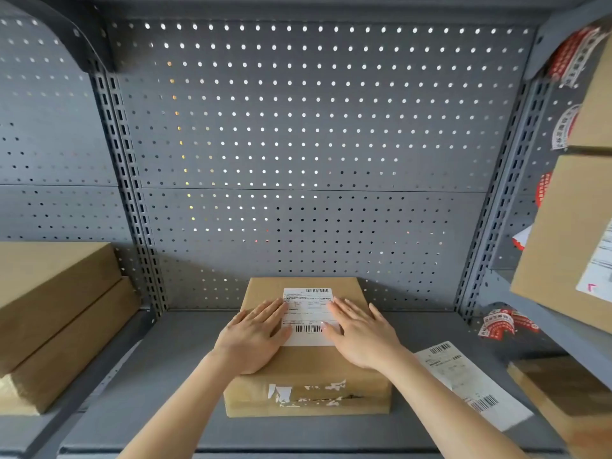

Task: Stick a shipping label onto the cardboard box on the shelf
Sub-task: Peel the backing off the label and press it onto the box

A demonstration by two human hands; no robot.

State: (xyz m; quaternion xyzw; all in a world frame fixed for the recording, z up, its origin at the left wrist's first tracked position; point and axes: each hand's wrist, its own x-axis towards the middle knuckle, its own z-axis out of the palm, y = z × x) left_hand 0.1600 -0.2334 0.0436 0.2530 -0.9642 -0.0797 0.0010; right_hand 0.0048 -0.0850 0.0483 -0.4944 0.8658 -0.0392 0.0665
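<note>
A brown cardboard box (308, 369) sits in the middle of the grey shelf (172, 385), its front face showing torn white tape remnants. A white shipping label (309, 313) with two barcodes lies flat on the box's top. My left hand (255, 336) rests palm down on the top, its fingertips on the label's left edge. My right hand (361, 332) lies flat as well, its fingers over the label's right edge. Both hands have their fingers spread and grip nothing.
Another label sheet (470, 382) lies on the shelf to the right of the box. Stacked cardboard boxes (56, 313) stand at the left, more boxes (569, 240) at the right. A perforated grey back panel (304, 154) closes the bay.
</note>
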